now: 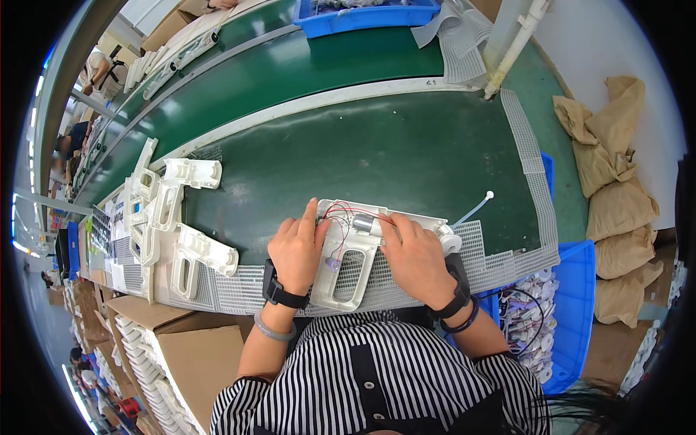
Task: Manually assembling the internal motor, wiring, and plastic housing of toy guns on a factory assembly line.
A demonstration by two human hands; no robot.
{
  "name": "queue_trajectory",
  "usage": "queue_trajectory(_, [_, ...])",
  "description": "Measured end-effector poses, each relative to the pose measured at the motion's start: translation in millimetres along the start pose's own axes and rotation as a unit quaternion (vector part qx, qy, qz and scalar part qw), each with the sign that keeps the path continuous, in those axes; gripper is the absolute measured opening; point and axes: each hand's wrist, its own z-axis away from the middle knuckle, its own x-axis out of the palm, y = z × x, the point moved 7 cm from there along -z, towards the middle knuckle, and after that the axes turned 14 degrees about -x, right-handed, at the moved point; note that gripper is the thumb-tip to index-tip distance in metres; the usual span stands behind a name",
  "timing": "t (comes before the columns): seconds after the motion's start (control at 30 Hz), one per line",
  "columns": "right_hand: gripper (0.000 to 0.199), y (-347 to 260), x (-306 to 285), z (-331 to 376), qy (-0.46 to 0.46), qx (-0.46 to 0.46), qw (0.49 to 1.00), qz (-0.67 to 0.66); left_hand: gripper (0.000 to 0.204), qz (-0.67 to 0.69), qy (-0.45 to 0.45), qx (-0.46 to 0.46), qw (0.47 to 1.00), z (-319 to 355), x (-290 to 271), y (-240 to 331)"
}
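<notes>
A white plastic housing half (352,279) with a looped handle lies in front of me on the green work surface. Inside it sits a silver cylindrical motor (362,223), with thin red and black wires (339,210) curving out to the left. My left hand (296,254) is closed at the housing's left edge, forefinger and thumb beside the wires. Over the right part, my right hand (417,254) has its fingertips bent down against the housing, close to the motor and a red wire. A round white part (451,241) and a white cable tie (473,209) are just right of that hand.
More white housing parts (206,250) lie at the left. A blue bin (573,312) of white parts with wires stands at the right, near brown sacks (623,210). A cardboard box (203,355) is at lower left, and a blue tray (366,20) stands across the far side.
</notes>
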Motion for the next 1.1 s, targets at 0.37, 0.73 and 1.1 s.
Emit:
queue_trajectory(0.37, [0.042, 0.3, 2.5, -1.5, -0.013, -0.002, 1.000, 0.006, 0.041, -0.057, -0.081, -0.003, 0.995, -9.0, 13.6, 5.9])
queue_trajectory(0.73, [0.041, 0.1, 0.6, 3.7, 0.023, 0.007, 1.000, 0.009, 0.043, -0.021, -0.016, -0.011, 1.000, -4.7, -20.3, 16.0])
queue_trajectory(1.1, [0.047, -5.9, -2.9, 1.1, 0.005, 0.002, 1.000, -0.013, 0.025, 0.129, -0.071, -0.025, 0.989, 37.8, -18.7, 9.4])
